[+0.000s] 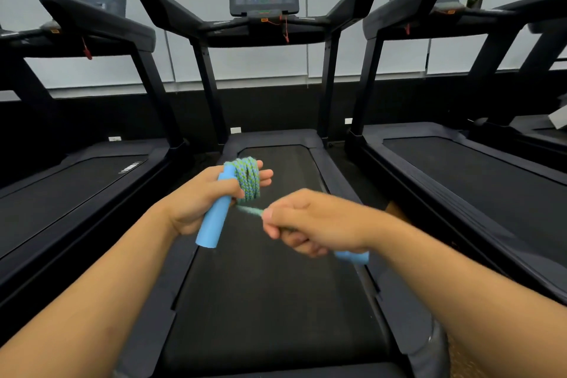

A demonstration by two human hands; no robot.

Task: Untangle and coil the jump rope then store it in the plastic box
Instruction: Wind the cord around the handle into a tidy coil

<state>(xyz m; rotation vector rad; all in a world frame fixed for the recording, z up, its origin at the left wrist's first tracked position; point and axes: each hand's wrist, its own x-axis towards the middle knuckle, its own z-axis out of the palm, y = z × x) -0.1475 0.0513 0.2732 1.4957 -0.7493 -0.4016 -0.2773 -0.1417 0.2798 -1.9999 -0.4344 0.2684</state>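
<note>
Several turns of the green-and-blue jump rope [248, 178] already sit wound around the left hand [196, 199], which serves as the spool: its fingers [264, 176] stand spread inside the loops to hold them open, while palm and thumb pin one blue handle [216, 218] so the coil cannot slip. To the right, a short blurred length of rope runs taut to the right hand [310, 224], whose fingers are closed on the cord, likely to feed it under tension. A second blue handle [352, 256] pokes out beneath that fist. Both hands hover over the middle treadmill [276, 301]; no plastic box is visible.
</note>
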